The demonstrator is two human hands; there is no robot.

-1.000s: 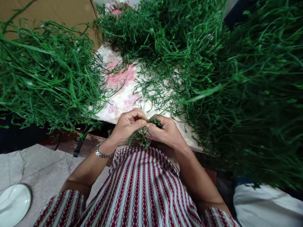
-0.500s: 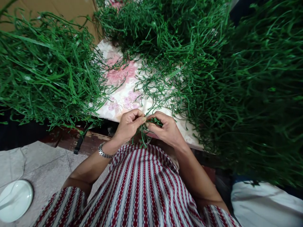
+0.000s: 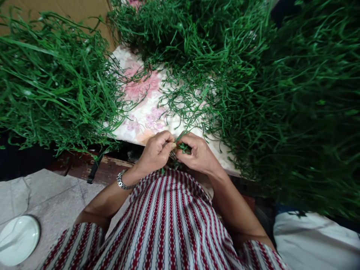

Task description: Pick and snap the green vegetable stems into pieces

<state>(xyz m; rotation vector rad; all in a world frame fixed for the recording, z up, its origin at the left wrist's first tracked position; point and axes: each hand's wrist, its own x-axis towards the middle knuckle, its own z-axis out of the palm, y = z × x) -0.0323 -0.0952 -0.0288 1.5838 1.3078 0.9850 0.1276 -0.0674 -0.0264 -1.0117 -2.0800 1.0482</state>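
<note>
In front of my waist, at the table's near edge, my two hands meet fingertip to fingertip. My left hand (image 3: 158, 150) pinches thin green stems between thumb and forefinger; a metal watch circles that wrist. My right hand (image 3: 195, 153) is closed around a small bunch of green stems (image 3: 184, 147), part of it showing between thumb and fingers. Just beyond the hands, loose curly green stems (image 3: 185, 101) lie scattered on a flowered cloth (image 3: 142, 116). The stem ends below my hands are partly hidden.
A large heap of long green stems (image 3: 53, 82) stands at left, another (image 3: 191, 33) at the back, and a dark mass (image 3: 303, 112) at right. Cardboard (image 3: 73, 11) is behind. A round white lid-like object (image 3: 19, 240) is on the tiled floor; pale fabric (image 3: 312, 240) is lower right.
My fingers have shifted slightly on the stems, and a stem now points up between my hands. The stems that hung below them show less. The view has moved a little.
</note>
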